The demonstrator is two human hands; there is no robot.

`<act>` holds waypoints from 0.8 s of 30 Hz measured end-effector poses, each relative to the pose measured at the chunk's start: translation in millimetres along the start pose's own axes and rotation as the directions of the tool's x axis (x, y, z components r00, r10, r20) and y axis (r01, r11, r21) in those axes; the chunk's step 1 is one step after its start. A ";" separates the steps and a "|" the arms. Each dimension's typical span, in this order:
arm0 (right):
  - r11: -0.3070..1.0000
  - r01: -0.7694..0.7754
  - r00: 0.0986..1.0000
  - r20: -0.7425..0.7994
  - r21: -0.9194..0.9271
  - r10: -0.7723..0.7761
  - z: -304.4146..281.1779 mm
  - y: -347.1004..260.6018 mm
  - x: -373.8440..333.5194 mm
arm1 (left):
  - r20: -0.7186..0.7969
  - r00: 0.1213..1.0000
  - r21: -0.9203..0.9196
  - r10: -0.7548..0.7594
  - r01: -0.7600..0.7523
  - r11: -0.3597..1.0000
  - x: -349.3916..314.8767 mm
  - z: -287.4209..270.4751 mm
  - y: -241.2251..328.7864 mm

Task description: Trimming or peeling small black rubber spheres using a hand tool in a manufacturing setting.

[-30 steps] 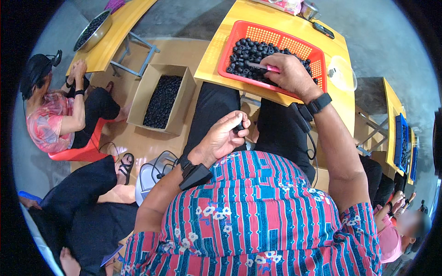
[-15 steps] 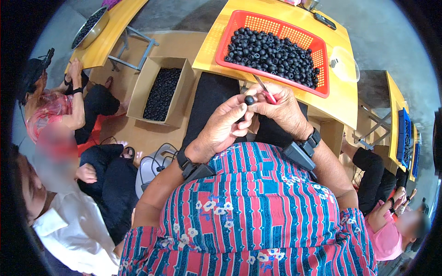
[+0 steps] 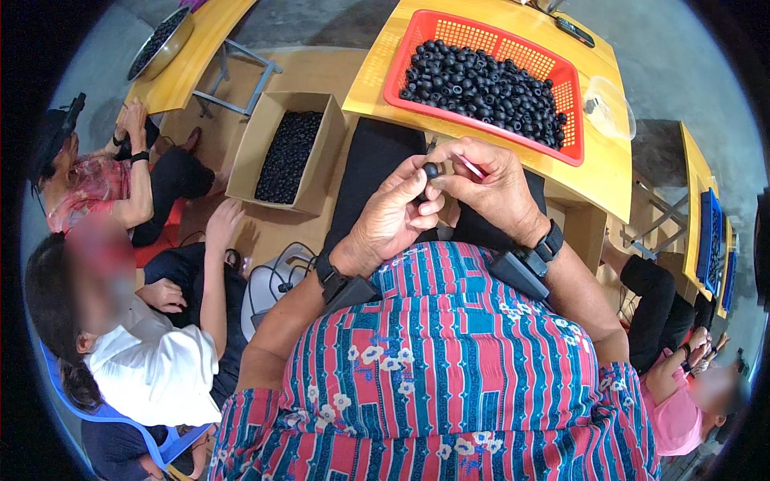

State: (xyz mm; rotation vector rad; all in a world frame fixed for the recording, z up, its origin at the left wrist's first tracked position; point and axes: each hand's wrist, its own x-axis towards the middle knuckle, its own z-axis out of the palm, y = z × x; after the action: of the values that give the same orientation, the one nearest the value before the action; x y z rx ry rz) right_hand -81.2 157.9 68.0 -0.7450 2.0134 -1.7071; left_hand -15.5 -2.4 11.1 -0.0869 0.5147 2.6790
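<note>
My left hand (image 3: 391,212) pinches a small black round piece (image 3: 431,170) between thumb and fingers, in front of my body. Its fingers curl in, and a second dark bit shows among them. Closed around a small knife with a pink handle (image 3: 471,166), my right hand (image 3: 497,188) meets the left one at the black piece. The knife's blade is mostly hidden by the fingers now. Beyond my hands, a red plastic basket (image 3: 449,115) on the yellow table holds many similar black pieces with holes in them.
A cardboard box (image 3: 321,164) of black pieces stands on the floor at left. On the yellow table (image 3: 370,80) lie a clear plastic lid (image 3: 616,120) and a dark device (image 3: 574,32). People sit at left and right; a blue tray (image 3: 709,240) rests on another table.
The view has shifted slightly. My hands stay together; the knife has turned, so its blade shows less. The person at lower left has leaned back and raised a hand.
</note>
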 end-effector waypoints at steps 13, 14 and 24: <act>0.774 0.261 0.960 0.071 -0.578 -0.270 -4.5 -6.4 -6.1 | 0.031 0.997 0.023 0.073 -0.074 0.997 -2.7 -1.8 6.1; 0.774 0.261 0.960 0.072 -0.577 -0.270 -4.3 -6.7 -6.2 | 0.041 0.997 0.015 0.070 -0.071 0.997 -2.7 -2.4 6.6; 0.717 0.339 0.933 0.119 -0.610 -0.340 -5.2 -4.2 -5.0 | 0.077 0.995 0.028 0.064 -0.066 0.997 -3.4 -2.9 8.7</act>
State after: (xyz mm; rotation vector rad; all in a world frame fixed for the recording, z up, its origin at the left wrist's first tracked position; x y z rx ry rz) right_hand -79.8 164.6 72.9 -1.4067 2.5989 -1.1587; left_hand -15.9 -12.1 11.8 0.0415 0.5429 2.7246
